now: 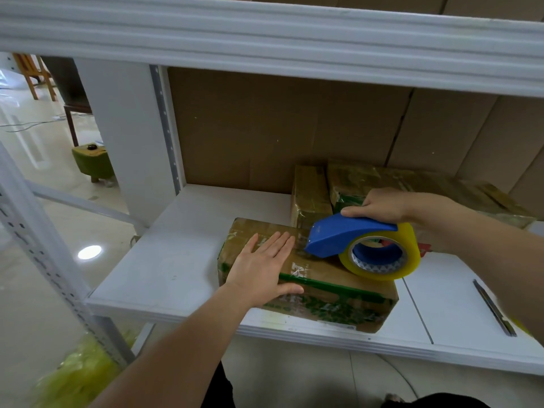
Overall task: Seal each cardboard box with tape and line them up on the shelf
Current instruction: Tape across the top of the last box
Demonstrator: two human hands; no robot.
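Box (pixel 309 278) on shelf (pixel 176 260); left hand (pixel 262 266) flat on top, right hand (pixel 382 206) grips tape gun (pixel 353 240). Risk: box slides, tape goes crooked.

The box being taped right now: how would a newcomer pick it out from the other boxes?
On the white shelf, it is the front box, nearest the edge, lying apart from the wrapped boxes at the back. Only it has the left hand flat on top and the blue tape dispenser against it.
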